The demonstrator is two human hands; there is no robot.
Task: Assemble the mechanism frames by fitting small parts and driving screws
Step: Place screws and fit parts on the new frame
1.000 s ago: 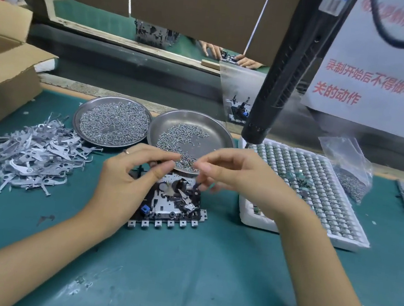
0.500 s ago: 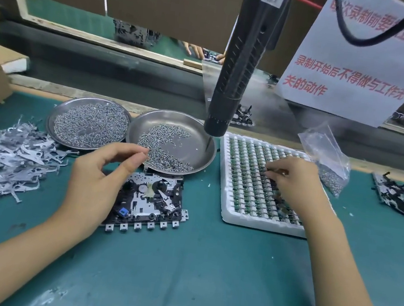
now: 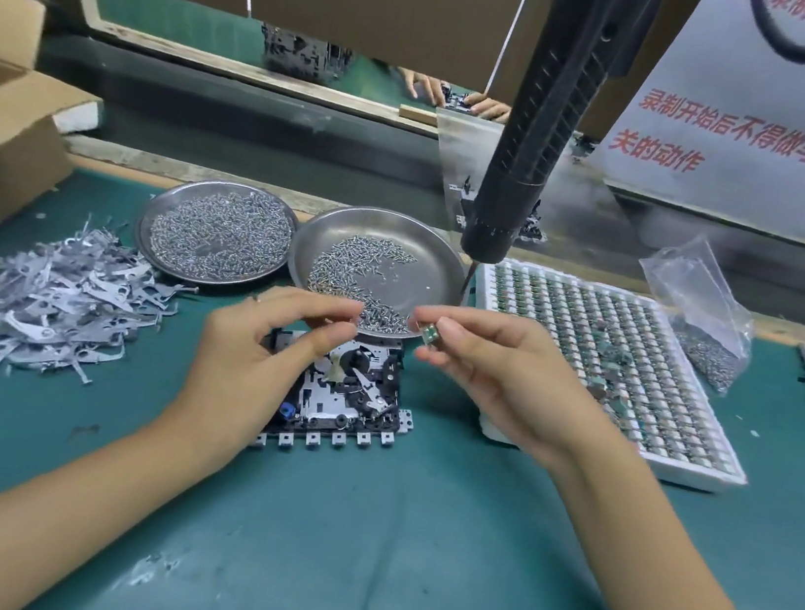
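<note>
Fingers (image 3: 432, 319) of the right hand (image 3: 499, 375) pinch a small green part (image 3: 428, 333), held above the far right corner of the mechanism frame (image 3: 351, 396). Half a second back that hand was out over the parts tray (image 3: 608, 370); now it is back with one piece, so my read is pick done, fitting next.

Left hand (image 3: 253, 356) hovers over the frame's left side, thumb and forefinger closed tip to tip. Probably pinching a screw, but nothing shows between them, so can't tell.

Frame lies flat on the worktop (image 3: 354, 556), just in front of the near screw dish (image 3: 379, 270). Black plastic body, stamped bright metal plate, a blue bit at the front left, a row of small square tabs along the near edge.

Around it:
- two shallow round steel dishes, the left one (image 3: 216, 232) fuller, both holding small silver screws
- white moulded tray to the right, a grid of pockets with green parts
- electric screwdriver (image 3: 543, 133) hanging, black ribbed barrel, bit just above the tray's far left corner
- loose heap of thin stamped metal levers (image 3: 44, 301) at left, tangled
- clear plastic bag (image 3: 699, 310) beyond the tray, some screws inside
- worktop mat is teal, scuffed
</note>
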